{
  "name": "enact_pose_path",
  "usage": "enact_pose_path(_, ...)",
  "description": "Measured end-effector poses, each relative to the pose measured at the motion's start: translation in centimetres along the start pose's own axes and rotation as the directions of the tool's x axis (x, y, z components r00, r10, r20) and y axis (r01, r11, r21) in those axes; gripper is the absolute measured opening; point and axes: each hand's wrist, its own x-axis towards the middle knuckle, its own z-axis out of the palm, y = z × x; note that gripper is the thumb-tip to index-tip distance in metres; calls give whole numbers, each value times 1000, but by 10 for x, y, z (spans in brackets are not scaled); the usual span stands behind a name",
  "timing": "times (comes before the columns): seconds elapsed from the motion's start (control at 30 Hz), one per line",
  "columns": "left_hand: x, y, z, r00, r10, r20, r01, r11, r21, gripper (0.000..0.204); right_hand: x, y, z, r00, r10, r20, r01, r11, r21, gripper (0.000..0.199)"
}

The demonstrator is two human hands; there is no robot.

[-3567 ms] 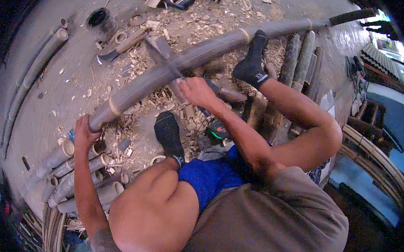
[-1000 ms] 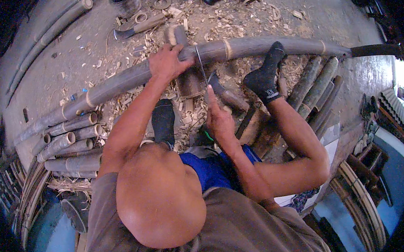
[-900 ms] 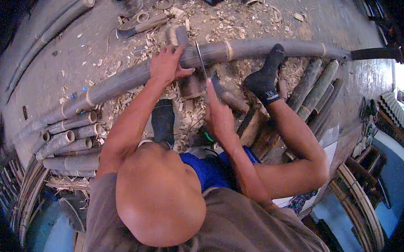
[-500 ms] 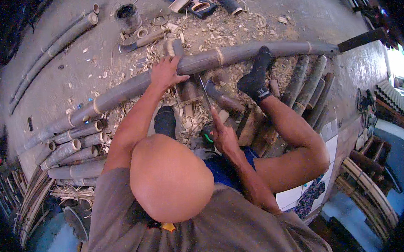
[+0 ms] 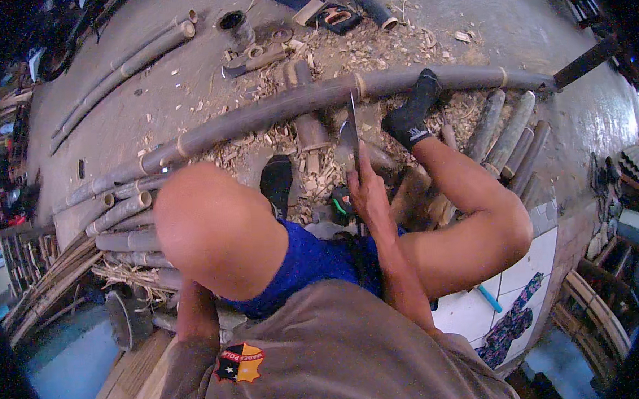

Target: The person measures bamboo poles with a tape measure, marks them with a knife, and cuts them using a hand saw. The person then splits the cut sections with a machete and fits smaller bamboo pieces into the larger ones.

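Shavings (image 5: 318,178) already litter the floor; right hand (image 5: 366,190) grips a blade (image 5: 354,129) against the long bamboo pole (image 5: 272,114), left hand hidden, much pole unworked.

One long pole (image 5: 314,98) crosses the floor (image 5: 148,100) from nine to two o'clock. Two thin poles (image 5: 121,65) lie side by side at eleven. About five short poles (image 5: 118,210) are stacked at nine, and about four more (image 5: 507,128) at two. One saw (image 5: 302,2) lies at twelve. One blade (image 5: 354,129) stands in the one hand (image 5: 368,190) in view. Two black socks (image 5: 414,111) show, the second (image 5: 276,180) near the centre.
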Motion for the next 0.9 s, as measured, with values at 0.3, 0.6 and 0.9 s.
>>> enact_pose_path(0.3,64,-28,-142,996,36,87,-50,985,165,60,4,-26,-18,993,-110,-35,104,983,-149,72)
enact_pose_path(0.6,235,109,18,598,593,540,-753,647,123,66,23,-22,-12,996,44,71,-27,973,-227,74)
enact_pose_path(0.9,190,196,199,863,418,283,-464,878,117,66,45,-9,13,997,-5,74,29,941,-336,73)
